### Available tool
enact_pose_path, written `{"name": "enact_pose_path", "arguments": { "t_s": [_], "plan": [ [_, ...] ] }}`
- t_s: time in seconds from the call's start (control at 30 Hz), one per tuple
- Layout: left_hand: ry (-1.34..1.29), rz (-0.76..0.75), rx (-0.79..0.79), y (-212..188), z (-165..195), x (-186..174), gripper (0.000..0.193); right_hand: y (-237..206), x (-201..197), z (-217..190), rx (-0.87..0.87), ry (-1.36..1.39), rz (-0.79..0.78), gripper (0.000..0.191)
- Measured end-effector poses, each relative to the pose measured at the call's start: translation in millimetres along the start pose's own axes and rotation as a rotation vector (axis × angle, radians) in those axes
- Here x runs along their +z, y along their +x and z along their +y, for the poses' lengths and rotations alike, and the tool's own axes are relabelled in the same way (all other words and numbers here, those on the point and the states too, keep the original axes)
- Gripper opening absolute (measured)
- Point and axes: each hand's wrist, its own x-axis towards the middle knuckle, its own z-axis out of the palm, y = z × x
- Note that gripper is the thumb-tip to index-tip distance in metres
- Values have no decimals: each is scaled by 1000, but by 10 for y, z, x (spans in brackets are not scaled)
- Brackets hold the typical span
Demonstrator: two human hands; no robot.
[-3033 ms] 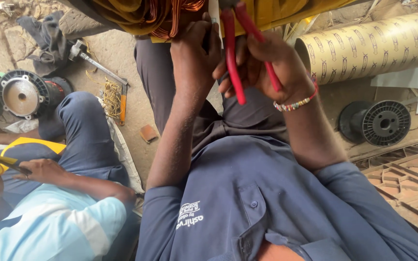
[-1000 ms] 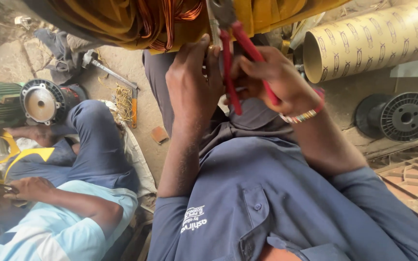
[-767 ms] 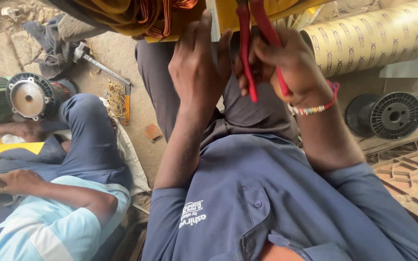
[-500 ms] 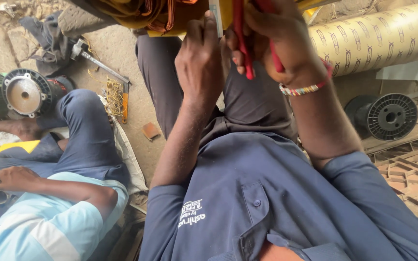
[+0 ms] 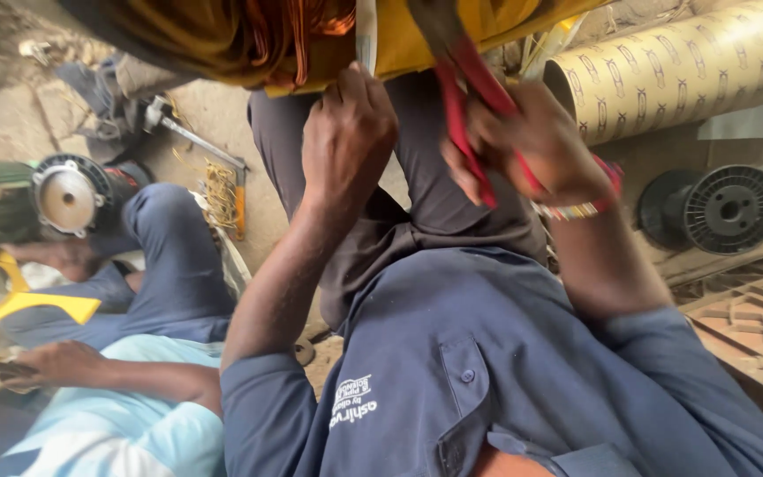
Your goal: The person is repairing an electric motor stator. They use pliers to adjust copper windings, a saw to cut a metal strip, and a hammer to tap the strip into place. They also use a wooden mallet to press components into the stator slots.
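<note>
Winding (image 5: 298, 40) sits top centre of frame. Your left hand (image 5: 346, 132) is closed against its lower edge, steadying it; your right hand (image 5: 536, 146) grips red pliers (image 5: 465, 97), jaws up at it.

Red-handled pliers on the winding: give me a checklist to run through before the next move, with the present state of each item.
1. Right hand closed around the red-handled pliers: ok.
2. Pliers' jaws seated on a wire: cannot tell, the nose is blurred against the yellow sheet.
3. Left hand bracing at the white strip beside the copper winding: ok.
4. Left fingers out of the pliers' path: cannot tell, they sit close.
5. Other person's hand away from the work: ok.
6. Sharp view: not ok, motion blur.
</note>
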Motion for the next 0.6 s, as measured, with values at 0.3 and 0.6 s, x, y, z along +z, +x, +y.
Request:
{"name": "enact_pose_path", "arguments": {
  "t_s": [0.3,0.6],
  "plan": [
    [-25,-32,34,152,144,-407,49,-1543,-1109,1052,154,-247,384,30],
    [-10,-38,-9,445,-85,-32,59,-1538,-1508,2611,383,-859,1013,48]
  ]
}}
